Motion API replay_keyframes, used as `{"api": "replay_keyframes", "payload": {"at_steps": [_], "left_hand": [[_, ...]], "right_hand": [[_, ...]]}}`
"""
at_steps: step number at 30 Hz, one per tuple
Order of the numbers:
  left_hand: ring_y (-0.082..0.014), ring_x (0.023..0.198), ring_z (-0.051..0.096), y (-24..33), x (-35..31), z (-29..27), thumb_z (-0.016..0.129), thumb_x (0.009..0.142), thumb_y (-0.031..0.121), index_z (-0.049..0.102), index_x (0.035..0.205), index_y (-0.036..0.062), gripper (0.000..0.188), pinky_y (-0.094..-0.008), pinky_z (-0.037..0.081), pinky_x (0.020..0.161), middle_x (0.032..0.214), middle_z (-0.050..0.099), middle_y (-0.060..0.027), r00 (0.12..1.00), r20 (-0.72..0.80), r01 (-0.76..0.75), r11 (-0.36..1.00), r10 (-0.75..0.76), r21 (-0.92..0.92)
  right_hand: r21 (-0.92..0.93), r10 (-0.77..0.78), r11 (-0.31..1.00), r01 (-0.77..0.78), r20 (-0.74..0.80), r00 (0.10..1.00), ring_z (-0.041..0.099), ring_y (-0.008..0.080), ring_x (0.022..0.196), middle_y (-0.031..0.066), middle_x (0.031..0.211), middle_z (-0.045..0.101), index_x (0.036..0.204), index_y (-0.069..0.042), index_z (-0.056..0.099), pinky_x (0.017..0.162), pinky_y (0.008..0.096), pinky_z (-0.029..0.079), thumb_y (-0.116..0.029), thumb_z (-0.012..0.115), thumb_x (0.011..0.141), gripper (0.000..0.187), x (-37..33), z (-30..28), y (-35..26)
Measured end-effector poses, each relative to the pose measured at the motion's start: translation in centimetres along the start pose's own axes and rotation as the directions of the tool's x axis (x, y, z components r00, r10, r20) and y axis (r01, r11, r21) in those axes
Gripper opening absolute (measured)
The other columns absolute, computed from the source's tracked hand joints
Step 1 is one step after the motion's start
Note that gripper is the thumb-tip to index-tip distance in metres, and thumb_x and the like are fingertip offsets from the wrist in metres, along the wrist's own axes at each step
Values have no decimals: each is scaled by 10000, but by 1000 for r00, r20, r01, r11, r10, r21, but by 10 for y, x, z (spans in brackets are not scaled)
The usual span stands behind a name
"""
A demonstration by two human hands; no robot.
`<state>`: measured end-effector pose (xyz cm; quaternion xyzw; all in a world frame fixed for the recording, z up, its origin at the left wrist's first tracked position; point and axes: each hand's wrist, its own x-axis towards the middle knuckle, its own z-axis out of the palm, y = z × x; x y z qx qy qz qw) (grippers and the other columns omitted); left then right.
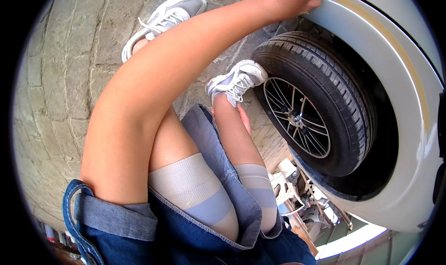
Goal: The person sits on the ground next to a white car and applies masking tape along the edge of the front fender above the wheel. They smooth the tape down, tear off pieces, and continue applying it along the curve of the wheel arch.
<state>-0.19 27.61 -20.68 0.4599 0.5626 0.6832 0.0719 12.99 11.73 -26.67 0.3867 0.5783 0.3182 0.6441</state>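
Observation:
My left arm crosses the view from the lower left, in a rolled denim sleeve. At the top edge, my left hand [292,4] is closed, its fingertips at the upper end of a tan strip of masking tape [395,44]. The strip follows the curve of the white car's fender [371,37] above the wheel arch. The frame's top edge cuts off part of the hand. Beside my right ankle, a pinkish bit of skin, seemingly my right hand [244,119], shows behind the lower leg. Most of it is hidden, and its fingers cannot be made out.
A black tyre [320,93] with a multi-spoke rim [297,118] stands in the wheel arch, close to my right shoe [238,81]. My left shoe [162,23] rests on stone paving [65,88]. Assorted clutter [306,200] lies behind the wheel at lower right.

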Motion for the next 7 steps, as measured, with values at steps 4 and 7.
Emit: {"api": "replay_keyframes", "payload": {"at_steps": [4, 7], "left_hand": [[-376, 807, 614, 0, 1, 1, 606, 841, 110, 537, 936, 69, 125, -472, 519, 658, 909, 539, -139, 1000, 25, 15, 1000, -15, 7], [-380, 799, 613, -6, 1, 4, 612, 841, 110, 539, 910, 63, 111, -473, 516, 662, 900, 541, -142, 1000, 1, -9, 999, 9, -43]], "right_hand": [[1, 0, 1000, 0, 3, 1000, 504, 519, 1155, 368, 1309, 484, 1330, 158, 480, 912, 653, 381, -494, 421, 912, 777, 0, 0, -1], [2, 1, 1000, -1, 3, 1000, 502, 529, 1156, 375, 1311, 481, 1327, 162, 483, 911, 663, 379, -503, 418, 910, 788, 2, -1, -1]]}}
